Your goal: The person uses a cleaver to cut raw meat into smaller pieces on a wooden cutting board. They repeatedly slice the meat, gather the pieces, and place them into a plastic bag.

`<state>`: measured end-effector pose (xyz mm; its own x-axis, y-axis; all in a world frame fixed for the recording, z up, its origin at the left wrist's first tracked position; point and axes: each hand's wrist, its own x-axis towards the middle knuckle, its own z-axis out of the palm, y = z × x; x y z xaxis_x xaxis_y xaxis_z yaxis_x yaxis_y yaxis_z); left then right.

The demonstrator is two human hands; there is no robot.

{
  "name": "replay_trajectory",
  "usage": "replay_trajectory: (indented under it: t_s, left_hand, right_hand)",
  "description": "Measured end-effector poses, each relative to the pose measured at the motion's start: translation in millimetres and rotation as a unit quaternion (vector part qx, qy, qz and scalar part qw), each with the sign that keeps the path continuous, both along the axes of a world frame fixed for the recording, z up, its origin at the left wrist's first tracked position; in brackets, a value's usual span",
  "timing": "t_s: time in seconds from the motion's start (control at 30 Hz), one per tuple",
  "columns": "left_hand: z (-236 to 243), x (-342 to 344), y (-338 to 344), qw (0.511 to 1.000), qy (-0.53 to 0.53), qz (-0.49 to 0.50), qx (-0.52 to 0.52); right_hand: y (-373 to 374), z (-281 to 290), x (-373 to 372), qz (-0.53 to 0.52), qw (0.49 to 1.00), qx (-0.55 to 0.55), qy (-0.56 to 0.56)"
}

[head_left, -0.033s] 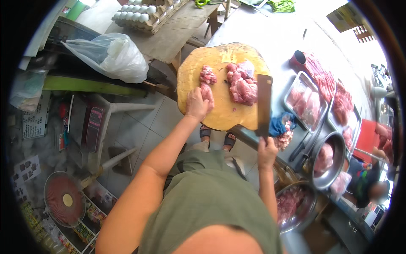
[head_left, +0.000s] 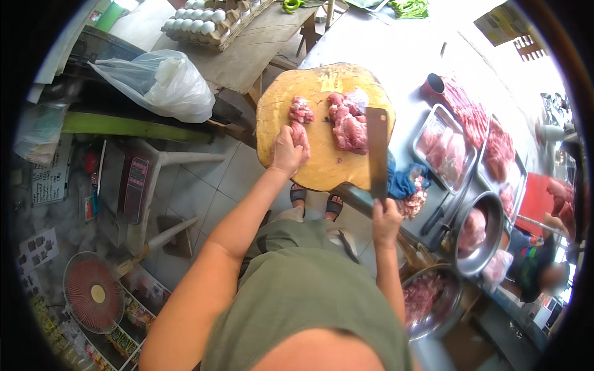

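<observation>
A thick round wooden chopping board carries raw meat. My left hand is closed on a long pink piece of meat at the board's left side. Just beyond that piece lies a small heap of cut meat. My right hand grips the handle of a cleaver, its broad brown-grey blade pointing away from me over the board's right edge. Between the blade and my left hand sits a larger chunk of meat, apart from the left piece. The fingertips of my left hand are partly hidden.
Right of the board are a blue cloth, a metal tray of meat, a knife and a steel bowl. A basin of meat stands lower right. Egg trays and a plastic bag are at left.
The cleaver in my right hand has shifted slightly left, closer to the larger chunk of meat. My left hand keeps its place on the long piece.
</observation>
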<state>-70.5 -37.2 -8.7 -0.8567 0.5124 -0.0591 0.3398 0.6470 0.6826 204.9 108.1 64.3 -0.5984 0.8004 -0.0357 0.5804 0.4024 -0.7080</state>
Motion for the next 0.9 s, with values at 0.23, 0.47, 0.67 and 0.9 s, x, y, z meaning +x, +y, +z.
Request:
replay_trajectory:
  t_s: [0.23,0.47,0.67,0.9]
  left_hand:
    - [5,-1,-2,0.992,-0.109,0.039,-0.059]
    - [-8,10,-13,0.976,-0.179,-0.012,0.126]
    - [7,-14,29,0.77,-0.472,0.023,0.429]
    - [35,-56,179,0.669,-0.528,0.014,0.523]
  right_hand:
    - [7,1,-2,-0.019,0.996,-0.086,0.011]
    - [17,-18,68,-0.108,0.987,-0.118,-0.008]
    - [7,-21,115,-0.174,0.969,-0.173,0.004]
    - [7,-14,130,-0.221,0.953,-0.205,0.036]
